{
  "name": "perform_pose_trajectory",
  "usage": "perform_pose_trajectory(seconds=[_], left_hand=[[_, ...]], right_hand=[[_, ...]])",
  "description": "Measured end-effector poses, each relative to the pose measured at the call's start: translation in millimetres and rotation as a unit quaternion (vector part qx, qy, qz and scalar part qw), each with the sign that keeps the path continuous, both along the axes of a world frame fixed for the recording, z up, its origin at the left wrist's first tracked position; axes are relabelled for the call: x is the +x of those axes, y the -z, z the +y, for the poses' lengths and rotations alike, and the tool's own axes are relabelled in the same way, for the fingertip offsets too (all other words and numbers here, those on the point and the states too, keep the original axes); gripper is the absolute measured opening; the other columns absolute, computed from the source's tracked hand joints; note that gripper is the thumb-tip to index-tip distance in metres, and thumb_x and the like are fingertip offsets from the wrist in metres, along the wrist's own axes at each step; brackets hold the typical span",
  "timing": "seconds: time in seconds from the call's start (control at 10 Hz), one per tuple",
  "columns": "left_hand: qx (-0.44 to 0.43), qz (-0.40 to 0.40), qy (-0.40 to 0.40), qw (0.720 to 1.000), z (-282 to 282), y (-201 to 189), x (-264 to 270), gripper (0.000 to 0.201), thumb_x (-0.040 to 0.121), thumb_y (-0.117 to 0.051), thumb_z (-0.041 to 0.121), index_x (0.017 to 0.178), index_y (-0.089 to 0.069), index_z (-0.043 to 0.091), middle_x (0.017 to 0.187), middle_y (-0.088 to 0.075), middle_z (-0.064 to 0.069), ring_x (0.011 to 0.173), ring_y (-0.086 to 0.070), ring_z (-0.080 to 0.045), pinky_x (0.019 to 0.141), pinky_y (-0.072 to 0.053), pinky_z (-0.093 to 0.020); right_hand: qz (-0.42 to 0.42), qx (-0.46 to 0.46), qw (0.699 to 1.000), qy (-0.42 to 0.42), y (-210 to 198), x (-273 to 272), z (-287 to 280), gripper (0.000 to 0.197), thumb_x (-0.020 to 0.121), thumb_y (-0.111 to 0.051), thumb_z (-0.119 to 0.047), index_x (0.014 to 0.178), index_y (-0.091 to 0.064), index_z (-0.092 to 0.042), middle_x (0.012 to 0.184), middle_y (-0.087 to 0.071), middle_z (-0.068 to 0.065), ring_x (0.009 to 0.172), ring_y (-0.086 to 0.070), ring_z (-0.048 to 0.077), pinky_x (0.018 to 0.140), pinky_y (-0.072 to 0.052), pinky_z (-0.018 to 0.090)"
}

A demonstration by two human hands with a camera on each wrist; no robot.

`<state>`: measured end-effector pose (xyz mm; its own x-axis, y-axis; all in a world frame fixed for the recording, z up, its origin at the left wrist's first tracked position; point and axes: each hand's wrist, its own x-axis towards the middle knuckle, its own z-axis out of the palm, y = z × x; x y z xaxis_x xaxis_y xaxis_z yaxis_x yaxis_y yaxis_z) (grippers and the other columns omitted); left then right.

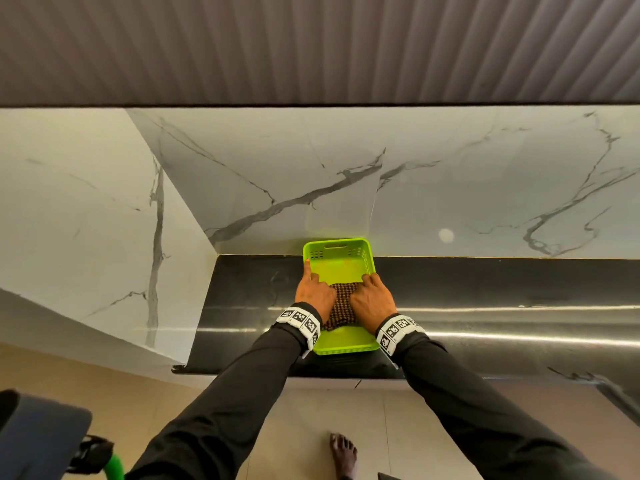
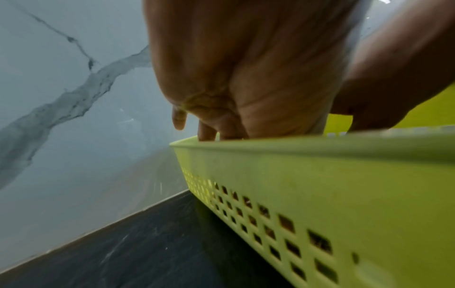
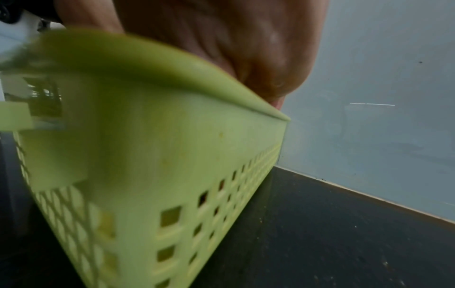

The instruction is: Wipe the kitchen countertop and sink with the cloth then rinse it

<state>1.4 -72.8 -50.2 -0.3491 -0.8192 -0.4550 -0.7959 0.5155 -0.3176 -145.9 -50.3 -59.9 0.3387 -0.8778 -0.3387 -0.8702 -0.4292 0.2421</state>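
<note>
A brown checked cloth lies bunched in a lime-green perforated basket on the black countertop. My left hand grips the cloth's left side, with the index finger stretched along the basket's left rim. My right hand grips the cloth's right side with bent fingers. In the left wrist view my left hand reaches down over the basket wall, fingertips hidden inside. In the right wrist view my right hand dips behind the basket rim.
A white veined marble backsplash rises right behind the basket. A marble side wall closes the counter's left end. The black counter runs on to the right. Below the counter's front edge are a bare foot and a dark object.
</note>
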Motion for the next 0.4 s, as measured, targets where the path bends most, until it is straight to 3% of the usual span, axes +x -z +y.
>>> perform_pose_trajectory(seconds=[0.1,0.2,0.3,0.4], left_hand=[[-0.008,0.028,-0.004,1.0,-0.9,3.6,0.9,0.023,0.102,-0.049,0.029,0.105,-0.071,0.022,0.099,-0.075,-0.001,0.119,-0.061,-0.029,0.124,0.002,-0.064],[-0.003,0.045,-0.005,0.999,1.2,2.3,-0.6,0.02,0.098,-0.056,0.031,0.107,-0.07,0.021,0.103,-0.074,-0.002,0.124,-0.058,-0.031,0.123,0.0,-0.066],[-0.003,0.079,-0.023,0.997,14.9,-2.1,1.3,0.041,0.091,-0.069,0.031,0.126,-0.062,0.012,0.139,-0.057,-0.021,0.136,-0.046,-0.038,0.121,-0.003,-0.07],[-0.016,0.152,-0.051,0.987,32.3,-11.1,7.2,0.067,0.089,-0.073,0.026,0.144,-0.042,0.004,0.165,-0.01,-0.031,0.145,-0.037,-0.04,0.121,-0.011,-0.066]], right_hand=[[0.01,-0.001,1.0,-0.014,5.2,-1.8,-2.4,0.026,0.102,-0.049,-0.03,0.105,-0.071,-0.015,0.111,-0.07,0.008,0.123,-0.051,0.032,0.115,-0.027,0.046],[0.001,-0.006,1.0,-0.02,-1.3,-2.4,-0.3,0.025,0.101,-0.05,-0.027,0.105,-0.071,-0.014,0.111,-0.07,0.01,0.126,-0.05,0.034,0.114,-0.029,0.047],[-0.014,-0.028,0.999,-0.017,-8.5,-4.4,10.5,0.02,0.089,-0.067,-0.028,0.097,-0.073,-0.011,0.106,-0.072,0.016,0.127,-0.052,0.04,0.102,-0.043,0.049],[-0.064,-0.056,0.996,0.01,-16.5,1.2,25.3,0.034,0.072,-0.081,-0.023,0.099,-0.072,-0.005,0.113,-0.068,0.024,0.126,-0.054,0.044,0.095,-0.049,0.05]])
